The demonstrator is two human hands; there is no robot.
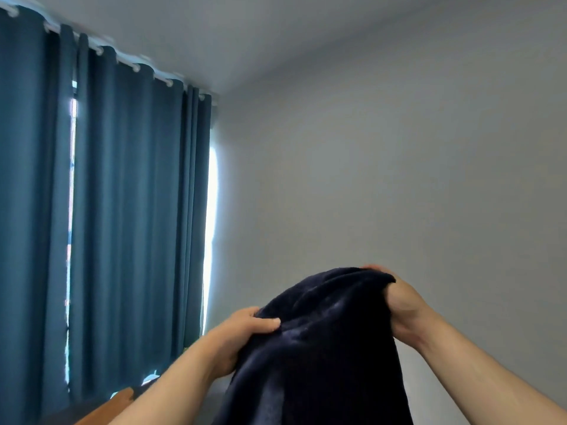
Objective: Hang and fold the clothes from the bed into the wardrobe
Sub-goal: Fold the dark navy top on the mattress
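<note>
A dark navy fleece garment (pixel 322 348) hangs in the air in front of me, at the lower middle of the head view. My left hand (pixel 242 335) grips its left upper edge, thumb lying on top of the cloth. My right hand (pixel 399 299) grips the right upper corner, held higher than the left, with its fingers hidden behind the fabric. The garment's lower part runs out of the frame at the bottom. Neither the bed nor the wardrobe is in view.
Teal curtains (pixel 122 194) cover the window on the left, with daylight showing at their gaps. A plain grey wall (pixel 399 164) fills the right. A brown wooden edge (pixel 113 403) shows at the bottom left.
</note>
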